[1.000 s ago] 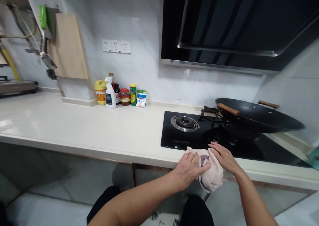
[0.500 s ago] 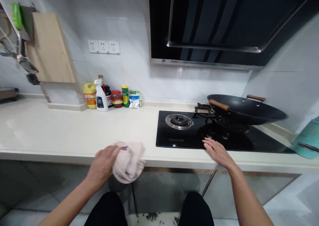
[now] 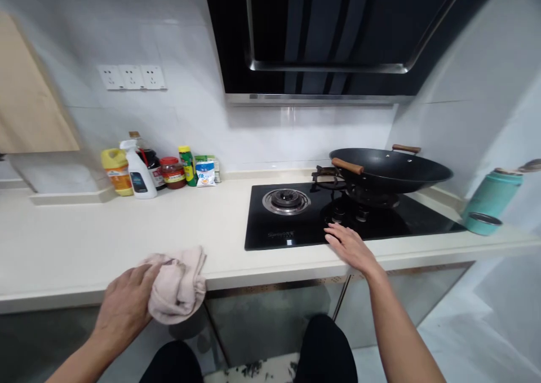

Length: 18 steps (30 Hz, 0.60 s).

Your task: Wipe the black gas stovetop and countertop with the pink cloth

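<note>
A crumpled pale pink cloth (image 3: 180, 287) lies over the front edge of the white countertop (image 3: 76, 236), part of it hanging down. My left hand (image 3: 127, 295) is closed on the cloth's left side, its fingertips partly hidden by the folds. My right hand (image 3: 349, 246) rests with fingers stretched out at the front edge of the black gas hob (image 3: 270, 225), near the control knobs, holding nothing. Behind that hand a large black wok (image 3: 393, 169) with wooden handles sits on the right burner. The left burner (image 3: 286, 201) has nothing on it.
Along the wall stand a yellow jug (image 3: 118, 172), a white spray bottle (image 3: 138, 172), a red-lidded jar (image 3: 172, 173), a green shaker (image 3: 187, 166) and a small packet (image 3: 205, 174). A teal container (image 3: 492, 200) holds utensils at the right. The range hood (image 3: 313, 45) overhangs the hob.
The view has turned to the right, so the hob, wok and bottles appear further left. My left hand still grips the cloth at the counter edge; my right hand stays by the hob's front.
</note>
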Each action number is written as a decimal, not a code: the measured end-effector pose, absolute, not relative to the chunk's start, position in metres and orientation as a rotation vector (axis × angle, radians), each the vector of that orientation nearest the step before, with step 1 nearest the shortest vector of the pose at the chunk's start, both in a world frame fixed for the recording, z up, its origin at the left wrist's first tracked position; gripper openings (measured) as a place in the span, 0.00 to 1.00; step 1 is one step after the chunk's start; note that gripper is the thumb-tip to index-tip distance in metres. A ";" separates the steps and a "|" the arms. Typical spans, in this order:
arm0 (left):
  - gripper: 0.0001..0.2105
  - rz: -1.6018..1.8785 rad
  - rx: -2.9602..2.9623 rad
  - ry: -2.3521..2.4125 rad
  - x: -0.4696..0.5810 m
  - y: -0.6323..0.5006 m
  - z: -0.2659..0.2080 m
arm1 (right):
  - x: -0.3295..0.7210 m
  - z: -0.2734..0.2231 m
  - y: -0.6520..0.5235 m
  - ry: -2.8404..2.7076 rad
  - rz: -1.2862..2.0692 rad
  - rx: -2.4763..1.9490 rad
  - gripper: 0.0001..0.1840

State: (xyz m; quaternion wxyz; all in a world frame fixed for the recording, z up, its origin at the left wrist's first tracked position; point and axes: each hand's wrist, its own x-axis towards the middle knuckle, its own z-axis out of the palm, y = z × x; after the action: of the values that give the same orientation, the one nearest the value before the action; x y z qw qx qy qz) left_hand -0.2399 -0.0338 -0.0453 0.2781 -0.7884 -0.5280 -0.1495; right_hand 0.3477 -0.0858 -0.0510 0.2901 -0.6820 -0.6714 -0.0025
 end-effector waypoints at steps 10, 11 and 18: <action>0.18 -0.489 -2.155 -0.991 -0.049 -0.059 -0.057 | 0.318 -0.034 -0.123 -1.383 0.140 -1.398 0.21; 0.18 -0.520 -2.167 -0.955 -0.029 -0.061 -0.058 | 0.303 -0.033 -0.134 -1.341 0.133 -1.349 0.19; 0.15 -0.651 -2.416 -0.840 0.078 -0.072 -0.057 | 0.213 -0.060 -0.172 -1.782 0.010 -1.314 0.33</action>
State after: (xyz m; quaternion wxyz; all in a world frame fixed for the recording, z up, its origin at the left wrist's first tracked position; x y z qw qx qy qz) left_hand 0.0780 -0.0718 -0.0569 0.2485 -0.8866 -0.3084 -0.2388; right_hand 0.2131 -0.1724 -0.0596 0.4475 -0.5307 -0.7198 0.0040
